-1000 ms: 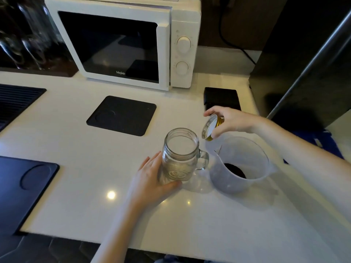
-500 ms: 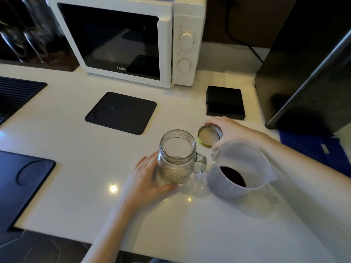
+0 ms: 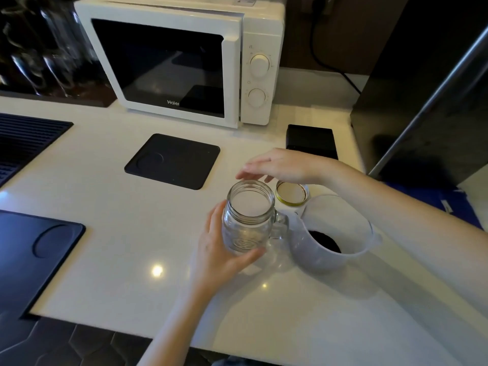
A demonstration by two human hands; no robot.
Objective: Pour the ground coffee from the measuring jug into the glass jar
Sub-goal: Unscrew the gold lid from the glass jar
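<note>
Head view: left hand [image 3: 219, 249], fingers wrapped round glass jar [image 3: 248, 216], upright and lidless on white desk [image 3: 105, 207]. Right hand [image 3: 282, 166] hovers above jar's far rim, fingers spread, empty. Lid [image 3: 291, 194] flat behind jar. Measuring jug [image 3: 330, 233] just right of jar, ground coffee [image 3: 324, 241] inside.

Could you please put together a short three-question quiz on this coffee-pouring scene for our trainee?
1. True or false: the gold-rimmed metal lid sits screwed on the clear glass handled jar.
2. Which hand grips the jar: the left hand or the right hand?
3. Fill in: the dark ground coffee lies in the translucent plastic measuring ____.

Key
1. False: the lid lies on the white countertop behind the jar.
2. The left hand; the right hand hovers open, holding nothing.
3. jug
</note>
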